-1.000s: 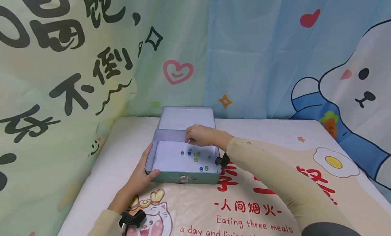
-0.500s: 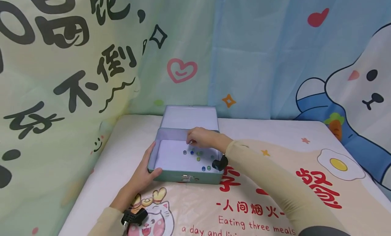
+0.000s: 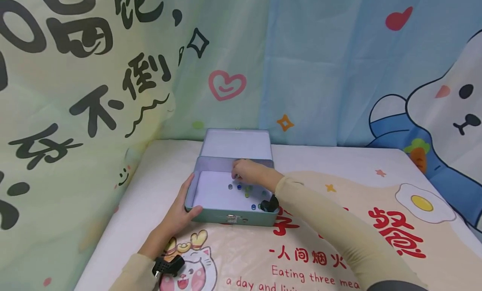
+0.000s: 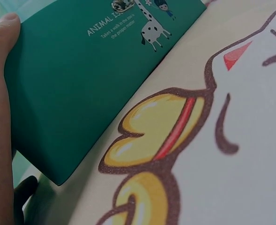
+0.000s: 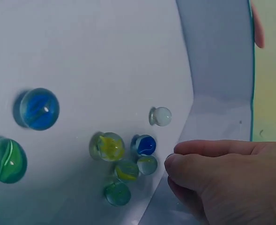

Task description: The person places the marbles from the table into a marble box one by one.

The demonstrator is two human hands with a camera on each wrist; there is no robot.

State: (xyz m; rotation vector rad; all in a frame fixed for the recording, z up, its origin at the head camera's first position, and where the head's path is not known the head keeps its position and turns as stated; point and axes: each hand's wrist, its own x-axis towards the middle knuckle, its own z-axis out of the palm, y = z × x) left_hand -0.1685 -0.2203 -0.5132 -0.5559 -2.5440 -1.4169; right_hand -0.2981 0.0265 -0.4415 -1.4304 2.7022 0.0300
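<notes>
My left hand (image 3: 177, 209) grips the near left corner of an open green tin box (image 3: 218, 216), its thumb over the front rim and its fingers along the left side. In the left wrist view, the box's green front (image 4: 67, 93) shows a clasp and a printed giraffe. Inside the box reaches my right hand (image 3: 250, 172), thumb and fingers pinched together; a small glint shows at the fingertips, most likely a marble largely hidden by the thumb. Several glass marbles lie on the white floor, among them a blue marble (image 5: 145, 145), a yellow marble (image 5: 111, 146) and a whitish marble (image 5: 162, 116).
The box's lid (image 3: 237, 144) is folded back behind it. A printed cloth (image 3: 316, 157) with a cat, red lettering and an egg covers the table. Behind hangs a patterned curtain (image 3: 301, 73). Each wrist wears a small black camera (image 3: 169, 266).
The head view has shifted slightly, so the scene slides right. My right hand stays pinched inside the box and has dipped a little toward the marbles. The left hand keeps its grip.
</notes>
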